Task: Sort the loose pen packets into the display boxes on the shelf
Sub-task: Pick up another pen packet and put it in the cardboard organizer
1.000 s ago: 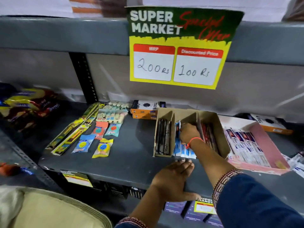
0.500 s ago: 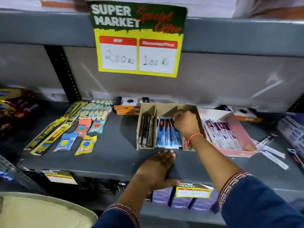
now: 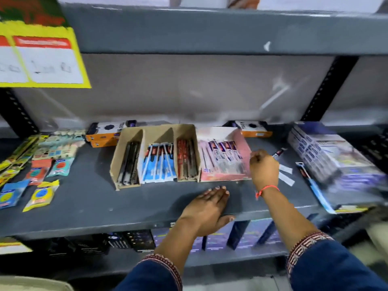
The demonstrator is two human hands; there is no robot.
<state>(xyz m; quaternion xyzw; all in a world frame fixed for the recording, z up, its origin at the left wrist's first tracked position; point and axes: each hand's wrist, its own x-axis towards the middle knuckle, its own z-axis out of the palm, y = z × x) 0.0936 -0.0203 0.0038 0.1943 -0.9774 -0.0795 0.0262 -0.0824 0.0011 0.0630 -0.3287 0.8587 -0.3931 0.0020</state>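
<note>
Near the shelf's (image 3: 105,208) front edge, both my hands, loose pen packets (image 3: 285,175) just right.

My left hand (image 3: 207,208) lies flat and empty on that edge. My right hand (image 3: 263,170), loosely curled with nothing visibly held, hovers beside the pink display box (image 3: 244,143); the brown divided box (image 3: 117,156) stands left of it.
</note>
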